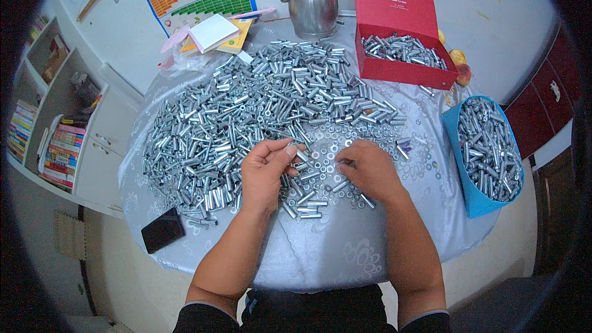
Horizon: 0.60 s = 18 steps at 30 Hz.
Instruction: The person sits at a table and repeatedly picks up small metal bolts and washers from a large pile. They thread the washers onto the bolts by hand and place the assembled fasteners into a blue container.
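Note:
A big heap of short silver metal tubes (246,105) covers a round table (333,253) under a pale patterned cloth. Small flat washers (345,132) lie scattered to the right of the heap. My left hand (266,169) is raised a little over the near edge of the heap and pinches one metal tube (290,148) between thumb and fingers. My right hand (369,171) rests palm down on the cloth, its fingertips pressed on the washers and loose tubes near the middle.
A red box (404,71) with its lid up holds more tubes at the back right. A blue bag (487,154) full of tubes stands at the right edge. A steel pot (312,3), notepads (213,32), and a black phone (163,229) sit around the rim.

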Available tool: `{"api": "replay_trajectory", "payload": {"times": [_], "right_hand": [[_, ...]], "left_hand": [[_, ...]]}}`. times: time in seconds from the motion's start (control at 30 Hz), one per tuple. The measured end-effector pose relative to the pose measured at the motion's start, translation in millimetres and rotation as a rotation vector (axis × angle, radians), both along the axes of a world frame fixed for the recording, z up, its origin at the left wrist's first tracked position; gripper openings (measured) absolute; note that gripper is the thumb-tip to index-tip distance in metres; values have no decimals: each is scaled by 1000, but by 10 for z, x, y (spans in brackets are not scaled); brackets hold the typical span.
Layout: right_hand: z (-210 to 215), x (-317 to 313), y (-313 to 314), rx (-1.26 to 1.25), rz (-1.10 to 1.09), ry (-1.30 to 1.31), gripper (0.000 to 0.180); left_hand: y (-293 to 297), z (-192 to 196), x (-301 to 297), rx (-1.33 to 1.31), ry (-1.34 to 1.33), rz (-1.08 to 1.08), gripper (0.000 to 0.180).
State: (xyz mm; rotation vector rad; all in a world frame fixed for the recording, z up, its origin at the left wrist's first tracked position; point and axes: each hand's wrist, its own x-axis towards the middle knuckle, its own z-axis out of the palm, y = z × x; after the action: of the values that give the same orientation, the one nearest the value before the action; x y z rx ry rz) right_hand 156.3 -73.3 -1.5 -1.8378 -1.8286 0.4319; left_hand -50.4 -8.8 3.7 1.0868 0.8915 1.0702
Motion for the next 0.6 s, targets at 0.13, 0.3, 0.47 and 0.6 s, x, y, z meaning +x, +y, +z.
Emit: {"api": "replay_trajectory", "payload": {"times": [0.13, 0.3, 0.47, 0.6], "right_hand": [[31, -24, 32, -29, 16, -29, 12], [-56, -21, 47, 12, -3, -31, 10], [125, -83, 6, -31, -84, 730, 9], [124, -125, 10, -24, 16, 1045, 8]], "left_hand": [[13, -11, -10, -31, -47, 2, 16], [6, -32, 1, -72, -89, -16, 13], [-22, -9, 8, -183, -158, -35, 11], [-27, -30, 39, -240, -213, -68, 10]]}}
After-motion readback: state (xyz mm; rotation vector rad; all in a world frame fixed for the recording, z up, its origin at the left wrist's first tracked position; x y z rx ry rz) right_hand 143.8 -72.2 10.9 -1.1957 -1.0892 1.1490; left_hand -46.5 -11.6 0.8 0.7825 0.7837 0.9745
